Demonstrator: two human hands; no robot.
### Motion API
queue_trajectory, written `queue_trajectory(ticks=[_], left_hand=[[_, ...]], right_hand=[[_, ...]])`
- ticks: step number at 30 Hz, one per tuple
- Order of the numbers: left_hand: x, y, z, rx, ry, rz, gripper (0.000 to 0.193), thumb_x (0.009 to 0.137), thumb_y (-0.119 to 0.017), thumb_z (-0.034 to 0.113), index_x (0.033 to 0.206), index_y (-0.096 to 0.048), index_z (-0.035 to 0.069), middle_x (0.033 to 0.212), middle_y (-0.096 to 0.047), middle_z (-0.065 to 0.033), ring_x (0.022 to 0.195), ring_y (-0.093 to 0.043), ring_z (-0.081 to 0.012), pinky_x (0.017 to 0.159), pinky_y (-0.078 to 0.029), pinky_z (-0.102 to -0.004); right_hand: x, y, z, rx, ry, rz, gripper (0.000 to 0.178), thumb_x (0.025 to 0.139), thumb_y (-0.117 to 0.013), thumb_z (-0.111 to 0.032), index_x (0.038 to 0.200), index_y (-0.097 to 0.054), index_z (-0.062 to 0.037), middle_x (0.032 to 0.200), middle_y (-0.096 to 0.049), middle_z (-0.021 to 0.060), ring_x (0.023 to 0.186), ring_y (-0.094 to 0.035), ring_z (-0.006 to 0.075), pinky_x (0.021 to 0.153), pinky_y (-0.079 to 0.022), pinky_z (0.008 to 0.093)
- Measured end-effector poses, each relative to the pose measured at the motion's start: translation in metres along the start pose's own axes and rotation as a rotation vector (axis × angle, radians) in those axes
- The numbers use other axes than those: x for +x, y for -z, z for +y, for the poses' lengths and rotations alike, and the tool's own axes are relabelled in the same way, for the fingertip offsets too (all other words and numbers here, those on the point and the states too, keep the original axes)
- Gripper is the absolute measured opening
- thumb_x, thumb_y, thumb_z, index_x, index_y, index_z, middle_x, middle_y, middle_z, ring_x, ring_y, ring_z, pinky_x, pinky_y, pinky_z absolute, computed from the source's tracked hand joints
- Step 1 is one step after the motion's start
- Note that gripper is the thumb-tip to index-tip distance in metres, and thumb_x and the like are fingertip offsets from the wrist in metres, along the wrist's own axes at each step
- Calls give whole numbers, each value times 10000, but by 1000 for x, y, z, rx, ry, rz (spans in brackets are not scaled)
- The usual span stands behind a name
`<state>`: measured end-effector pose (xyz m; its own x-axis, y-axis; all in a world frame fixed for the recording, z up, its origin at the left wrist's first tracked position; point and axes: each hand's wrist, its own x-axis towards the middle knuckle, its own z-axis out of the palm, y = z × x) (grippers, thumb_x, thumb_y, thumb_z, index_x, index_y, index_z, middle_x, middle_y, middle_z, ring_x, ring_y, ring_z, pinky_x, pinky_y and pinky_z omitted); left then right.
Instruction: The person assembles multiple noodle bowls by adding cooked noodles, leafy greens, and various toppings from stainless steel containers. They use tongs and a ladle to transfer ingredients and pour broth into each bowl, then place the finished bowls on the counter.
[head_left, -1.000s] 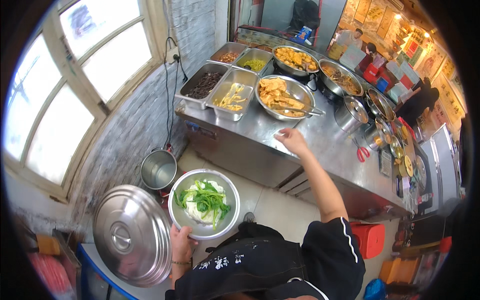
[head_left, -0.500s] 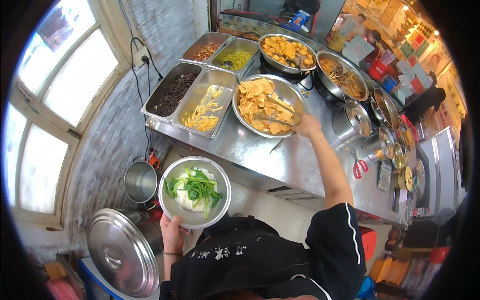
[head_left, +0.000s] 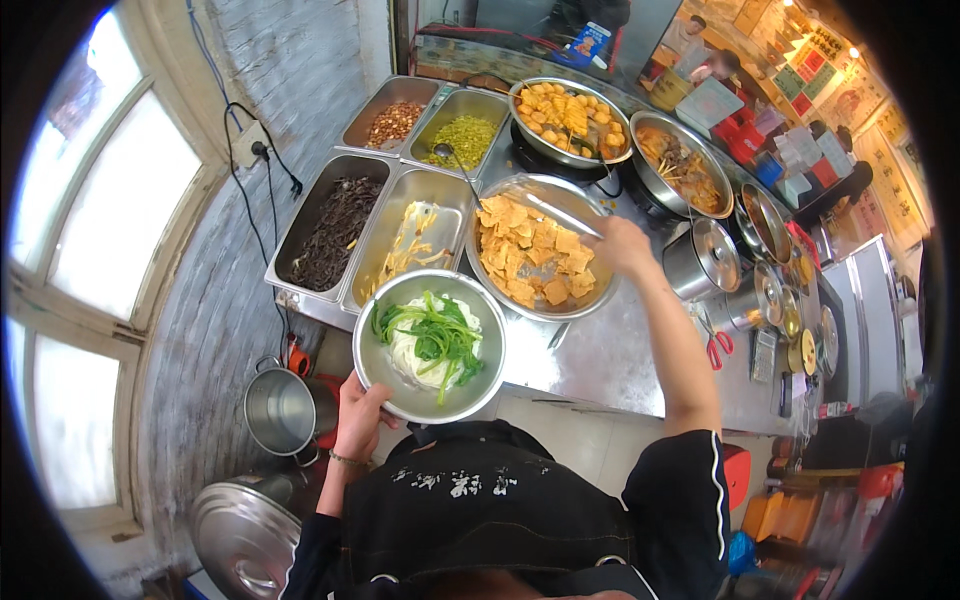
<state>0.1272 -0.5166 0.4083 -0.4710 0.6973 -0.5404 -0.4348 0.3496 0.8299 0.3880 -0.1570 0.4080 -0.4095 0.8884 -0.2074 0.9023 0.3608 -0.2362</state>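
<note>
My left hand [head_left: 360, 415] grips the near rim of a metal bowl [head_left: 489, 378], its fingers underneath and thumb at the edge. White noodles [head_left: 408, 366] topped with leafy greens [head_left: 440, 335] lie in it. At the counter's front edge, this bowl overlaps the near end of a tray of pale yellow strips [head_left: 408, 258]. My right hand [head_left: 622, 248] is closed round metal tongs [head_left: 560, 213], which reach over a wide steel basin [head_left: 545, 187] of golden fried crisp pieces [head_left: 530, 245]. The tongs' arms look close together; whether their tips pinch anything is unclear.
Adjoining trays hold dark shreds [head_left: 330, 235], peanuts [head_left: 397, 122] and green bits [head_left: 465, 136] with a spoon [head_left: 443, 150]. Pans of skewered food [head_left: 568, 115] and stew [head_left: 680, 165], a lidded pot [head_left: 715, 250] and red scissors [head_left: 718, 350] stand rightward. An empty steel pot [head_left: 280, 408] sits lower left.
My left hand has brought the noodle bowl up and right, to the counter's edge. The tongs have lifted off the crisp pieces toward the basin's far side, their arms drawn together.
</note>
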Motion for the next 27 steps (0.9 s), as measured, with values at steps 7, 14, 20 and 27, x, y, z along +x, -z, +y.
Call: queue_trajectory(ticks=[7, 14, 20, 27], left_hand=[[25, 3, 0, 44, 40, -16, 366, 800, -516, -5, 1163, -550, -35, 868, -673, -96, 554, -621, -136, 379, -465, -216], [25, -14, -3, 28, 30, -20, 361, 808, -520, 3, 1166, -543, -35, 876, -674, -96, 578, -632, -136, 383, -474, -222], [30, -50, -11, -11, 12, -24, 327, 812, -526, -8, 1137, -542, -35, 843, -663, -87, 542, -616, -140, 367, -470, -229], [21, -70, -19, 3, -6, 54, 349, 795, -523, -7, 1142, -553, -14, 841, -655, -76, 538, -597, -137, 361, -452, -228]], right_hand=[[-27, 21, -5, -152, 19, -139, 382, 785, -661, -302, 1119, -683, -117, 1007, -691, 161, 981, -648, 316, 864, -502, 418], [-47, 46, 16, -87, 17, -237, 457, 758, -681, -309, 1177, -653, -127, 1012, -692, 161, 995, -646, 321, 866, -499, 423], [-23, -12, 13, -236, 190, -229, 332, 797, -663, -320, 978, -648, -41, 908, -689, 157, 920, -661, 310, 797, -505, 423], [-14, -10, 35, -228, 242, -255, 265, 815, -652, -294, 896, -656, -42, 876, -693, 154, 895, -667, 310, 775, -512, 420]])
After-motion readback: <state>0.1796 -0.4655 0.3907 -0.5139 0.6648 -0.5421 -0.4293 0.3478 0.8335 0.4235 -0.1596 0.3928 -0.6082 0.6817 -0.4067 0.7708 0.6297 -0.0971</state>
